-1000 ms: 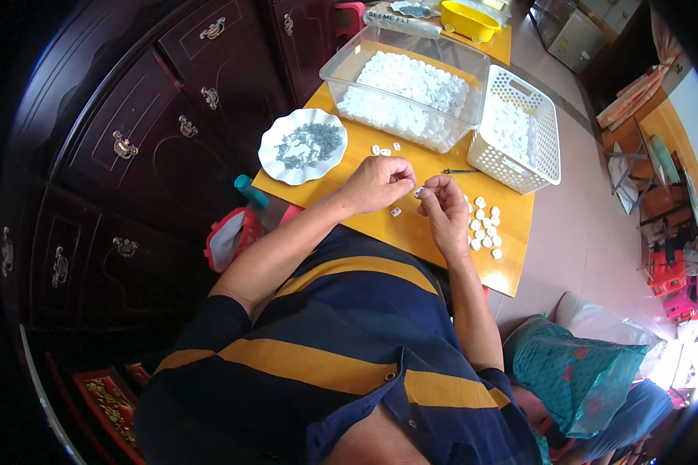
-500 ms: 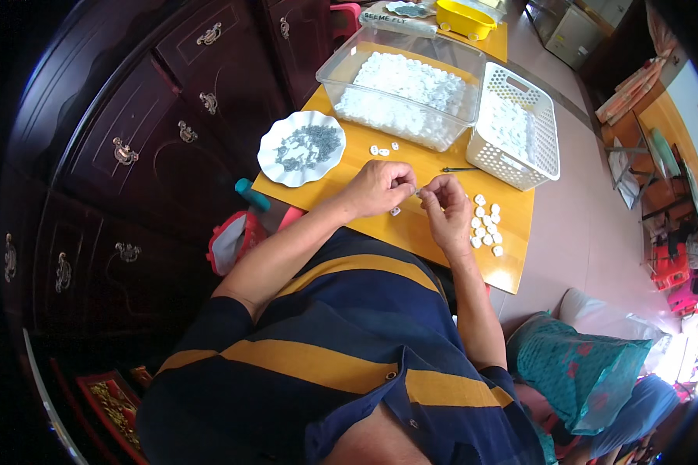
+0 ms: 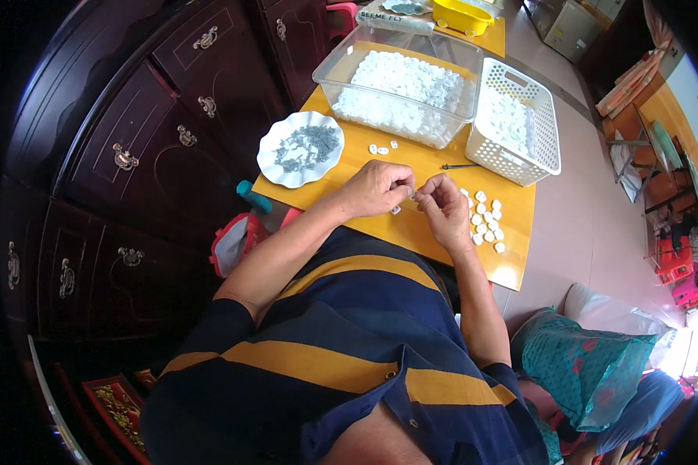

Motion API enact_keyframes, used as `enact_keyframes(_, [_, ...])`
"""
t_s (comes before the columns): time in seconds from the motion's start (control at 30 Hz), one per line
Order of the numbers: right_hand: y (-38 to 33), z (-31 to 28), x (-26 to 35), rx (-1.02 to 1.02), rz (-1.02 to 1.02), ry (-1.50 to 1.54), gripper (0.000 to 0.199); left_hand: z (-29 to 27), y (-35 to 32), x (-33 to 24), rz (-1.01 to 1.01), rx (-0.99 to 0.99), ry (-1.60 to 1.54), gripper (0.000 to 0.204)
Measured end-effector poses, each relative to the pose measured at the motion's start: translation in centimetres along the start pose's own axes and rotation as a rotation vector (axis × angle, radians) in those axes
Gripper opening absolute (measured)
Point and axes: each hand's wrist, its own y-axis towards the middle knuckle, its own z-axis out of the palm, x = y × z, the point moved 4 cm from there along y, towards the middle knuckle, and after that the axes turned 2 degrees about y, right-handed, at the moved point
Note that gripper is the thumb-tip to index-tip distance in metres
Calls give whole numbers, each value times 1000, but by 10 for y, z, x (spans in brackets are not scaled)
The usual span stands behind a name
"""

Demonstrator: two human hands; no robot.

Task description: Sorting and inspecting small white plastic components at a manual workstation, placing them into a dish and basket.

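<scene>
Over the near middle of the yellow wooden table, my left hand [image 3: 379, 188] and my right hand [image 3: 447, 211] meet fingertip to fingertip, both closed in a pinch. Between them a tiny pale bit shows, too small to make out. Just below my left fingers lies a white plastic piece [image 3: 395, 210] with dark spots. Right of my right hand, several similar white pieces [image 3: 488, 225] are scattered. Beyond my hands lie three more white pieces [image 3: 382, 151]. A slim dark tool [image 3: 459, 166] rests on the wood near the white basket.
A scalloped white plate [image 3: 268, 149] with small grey parts stands at the left. At the back are a clear bin [image 3: 329, 74] full of white pieces and a white perforated basket [image 3: 552, 139]. Dark cabinets [image 3: 124, 124] line the left; a teal bag [image 3: 582, 364] is lower right.
My right hand has shifted slightly left, and a white piece beside its fingers now shows. Both hands keep pinching together. The whole view has moved a little.
</scene>
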Motion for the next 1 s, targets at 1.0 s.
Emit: enact_keyframes(1.0, [6,-5,-12,-92,62,313,10,-46,35,78,-155,-103,837,25])
